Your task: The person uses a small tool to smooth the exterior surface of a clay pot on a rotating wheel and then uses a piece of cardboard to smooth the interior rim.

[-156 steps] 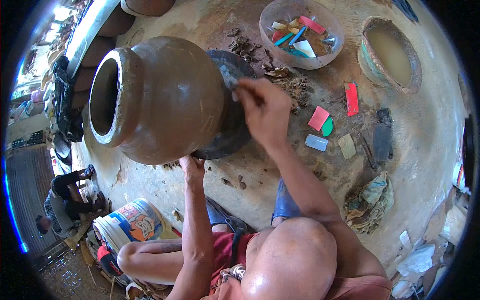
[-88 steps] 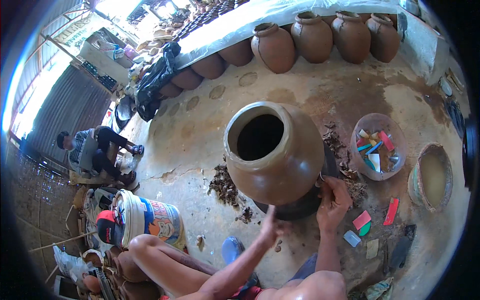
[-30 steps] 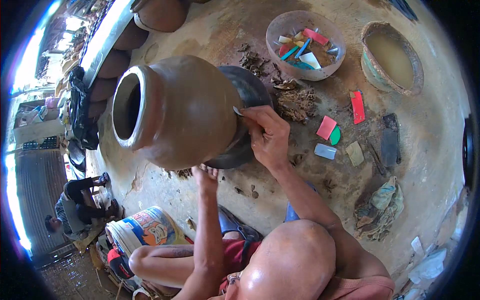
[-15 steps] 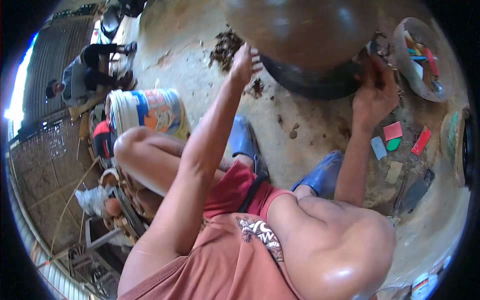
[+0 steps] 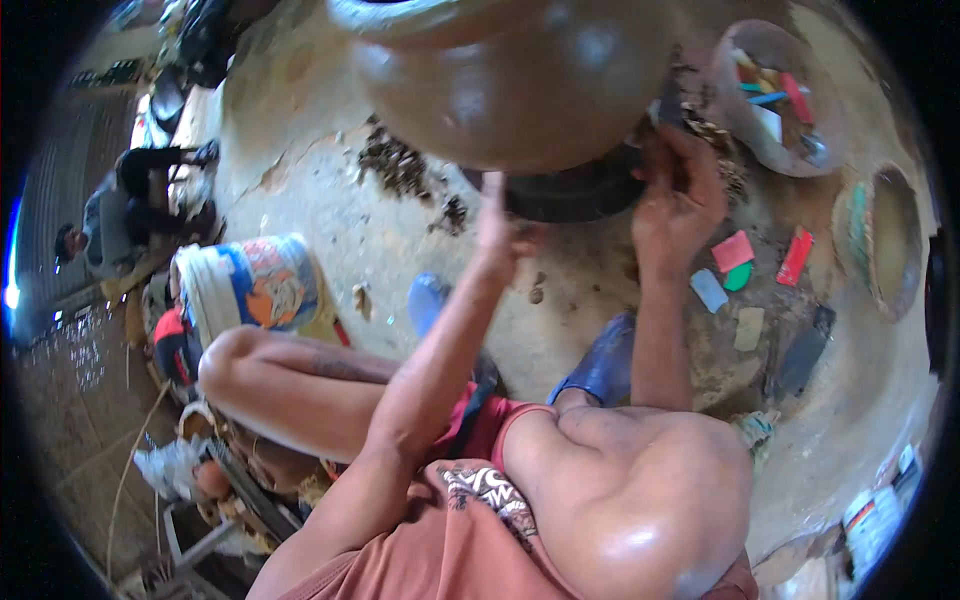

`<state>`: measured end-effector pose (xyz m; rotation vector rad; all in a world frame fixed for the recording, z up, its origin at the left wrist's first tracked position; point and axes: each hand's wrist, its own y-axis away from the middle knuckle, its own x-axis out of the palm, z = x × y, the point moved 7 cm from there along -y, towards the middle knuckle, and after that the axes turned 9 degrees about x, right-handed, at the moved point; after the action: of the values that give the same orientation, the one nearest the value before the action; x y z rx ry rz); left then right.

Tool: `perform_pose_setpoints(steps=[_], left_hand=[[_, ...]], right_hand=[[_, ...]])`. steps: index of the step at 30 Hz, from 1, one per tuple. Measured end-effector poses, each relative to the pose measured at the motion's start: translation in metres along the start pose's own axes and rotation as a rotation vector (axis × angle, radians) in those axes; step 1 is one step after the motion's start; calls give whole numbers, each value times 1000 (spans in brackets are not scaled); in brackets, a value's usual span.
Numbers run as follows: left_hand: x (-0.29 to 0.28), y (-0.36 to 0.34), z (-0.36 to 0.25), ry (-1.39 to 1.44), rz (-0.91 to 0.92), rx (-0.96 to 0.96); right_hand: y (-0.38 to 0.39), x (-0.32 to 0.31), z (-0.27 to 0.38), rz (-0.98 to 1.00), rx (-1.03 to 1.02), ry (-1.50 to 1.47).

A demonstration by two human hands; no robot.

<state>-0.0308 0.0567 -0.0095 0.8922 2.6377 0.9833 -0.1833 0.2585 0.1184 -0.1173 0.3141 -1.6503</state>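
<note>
At the left a plastic bucket (image 5: 255, 290) lies on its side, its contents not visible. Far centre, the big brown clay pot (image 5: 510, 75), smooth and glossy, sits on a dark base (image 5: 575, 190). The left hand (image 5: 498, 225) touches its underside, fingers together; the right hand (image 5: 675, 195) pinches a small scraper (image 5: 668, 108) against it. Far right, a clear bowl (image 5: 775, 95) holds coloured scrapers

Large brown clay pot (image 5: 510, 80) cut off by top edge — mouth out of view. Right hand (image 5: 675, 205) fingertips blurred against pot base; anything pinched there unreadable. Left hand (image 5: 497, 225) motion-blurred.
</note>
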Motion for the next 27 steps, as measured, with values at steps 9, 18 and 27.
perform_pose_setpoints(steps=[9, 18, 27], left_hand=[[-14, -20, 9, 225, -164, 157], [-43, -52, -26, 37, 64, 112], [11, 28, 68, 52, 274, -171]], right_hand=[[-2, 8, 26, -9, -4, -104], [-19, -7, 47, -21, 35, -150], [-11, 4, 51, -8, 15, -173]])
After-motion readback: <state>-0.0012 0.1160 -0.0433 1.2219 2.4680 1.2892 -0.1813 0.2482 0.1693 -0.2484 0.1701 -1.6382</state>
